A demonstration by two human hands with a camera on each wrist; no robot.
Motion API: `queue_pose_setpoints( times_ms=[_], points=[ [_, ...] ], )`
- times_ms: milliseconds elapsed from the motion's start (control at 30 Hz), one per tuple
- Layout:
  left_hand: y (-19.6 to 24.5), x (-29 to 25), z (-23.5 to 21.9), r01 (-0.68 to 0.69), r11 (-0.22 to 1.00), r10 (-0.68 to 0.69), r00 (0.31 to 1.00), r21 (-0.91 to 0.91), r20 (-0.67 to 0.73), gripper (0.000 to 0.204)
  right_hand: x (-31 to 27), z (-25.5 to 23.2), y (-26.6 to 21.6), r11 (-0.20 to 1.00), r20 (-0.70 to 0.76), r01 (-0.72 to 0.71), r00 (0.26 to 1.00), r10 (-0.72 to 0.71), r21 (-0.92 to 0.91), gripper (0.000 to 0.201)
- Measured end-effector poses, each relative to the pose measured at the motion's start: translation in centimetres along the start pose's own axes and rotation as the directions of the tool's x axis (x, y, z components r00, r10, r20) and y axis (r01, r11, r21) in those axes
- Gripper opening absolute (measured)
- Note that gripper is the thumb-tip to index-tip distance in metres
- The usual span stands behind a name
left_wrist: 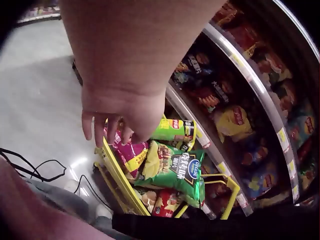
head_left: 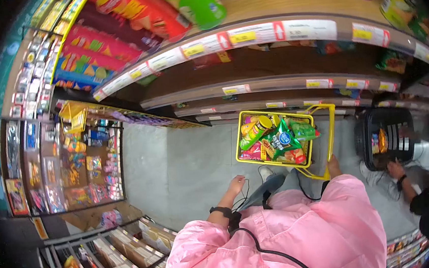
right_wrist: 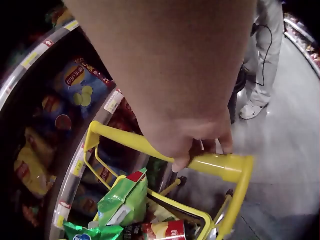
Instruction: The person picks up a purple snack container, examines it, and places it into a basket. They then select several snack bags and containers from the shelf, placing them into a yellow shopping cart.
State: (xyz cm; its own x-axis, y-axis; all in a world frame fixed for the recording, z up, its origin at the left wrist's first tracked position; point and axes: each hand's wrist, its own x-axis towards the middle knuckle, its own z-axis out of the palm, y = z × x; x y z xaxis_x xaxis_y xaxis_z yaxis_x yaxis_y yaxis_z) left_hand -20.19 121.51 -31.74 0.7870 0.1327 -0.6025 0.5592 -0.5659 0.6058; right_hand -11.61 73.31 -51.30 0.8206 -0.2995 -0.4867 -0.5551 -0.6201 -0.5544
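A yellow-rimmed basket cart (head_left: 237, 143) holds several snacks: a green chip can (head_left: 255, 133), a green bag (head_left: 282, 139) and a red-topped green pack (head_left: 303, 130). My right hand (head_left: 333, 166) grips its yellow handle (right_wrist: 210, 165); in the right wrist view the right hand (right_wrist: 192, 142) has its fingers over the bar. My left hand (head_left: 236, 184) hangs to the left of the cart, holding nothing, its fingers loosely bent. From the left wrist view, the left hand (left_wrist: 122, 117) appears in front of the green bag (left_wrist: 172, 172) and chip can (left_wrist: 172, 130).
Shelves with price labels (head_left: 257, 34) rise ahead, chip cans on top. To the right, another person's hand (head_left: 395, 169) is by a black basket (head_left: 384, 119). Racks of small goods (head_left: 82, 166) stand at the left. Grey floor (head_left: 186, 157) lies between. Dark cables hang near my legs.
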Motion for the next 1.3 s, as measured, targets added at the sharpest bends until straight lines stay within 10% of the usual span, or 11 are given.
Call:
queue_pose_setpoints(
  times_ms=[333, 433, 500, 700, 1133, 1300],
  points=[
    [0.6, 0.4, -0.5, 0.113, 0.993, -0.114, 0.994, -0.025, -0.005, 0.035, -1.0, -6.0, 0.1, 0.992, -0.003, 0.028, 1.000, -0.028, -0.119, 0.020],
    [2.6, 1.8, -0.2, 0.092, 0.996, -0.092, 0.996, 0.021, -0.007, 0.035, -1.6, -7.0, -1.5, 0.980, 0.095, -0.051, 0.995, 0.034, 0.190, 0.016],
    [4.1, 3.6, 0.1, 0.024, 0.999, -0.023, 0.999, 0.037, -0.024, 0.034, -1.7, -7.3, -2.1, 0.704, 0.243, -0.249, 0.964, 0.111, 0.665, 0.024],
    [13.7, 5.8, 1.2, -0.190, 0.980, 0.188, 0.982, -0.055, -0.029, 0.034, 0.0, -10.2, -2.7, 0.328, 0.235, -0.302, 0.945, 0.228, 0.895, 0.038],
    [21.5, 7.8, 5.1, -0.239, 0.948, 0.253, 0.966, -0.210, 0.043, 0.047, -2.2, -14.8, -3.2, 0.586, 0.396, -0.374, 0.913, 0.097, 0.718, 0.039],
    [22.2, 9.5, 3.3, -0.319, 0.900, 0.305, 0.948, -0.296, -0.093, 0.048, -6.2, -15.6, 0.0, 0.379, 0.510, -0.567, 0.824, 0.248, 0.731, 0.028]
  ],
)
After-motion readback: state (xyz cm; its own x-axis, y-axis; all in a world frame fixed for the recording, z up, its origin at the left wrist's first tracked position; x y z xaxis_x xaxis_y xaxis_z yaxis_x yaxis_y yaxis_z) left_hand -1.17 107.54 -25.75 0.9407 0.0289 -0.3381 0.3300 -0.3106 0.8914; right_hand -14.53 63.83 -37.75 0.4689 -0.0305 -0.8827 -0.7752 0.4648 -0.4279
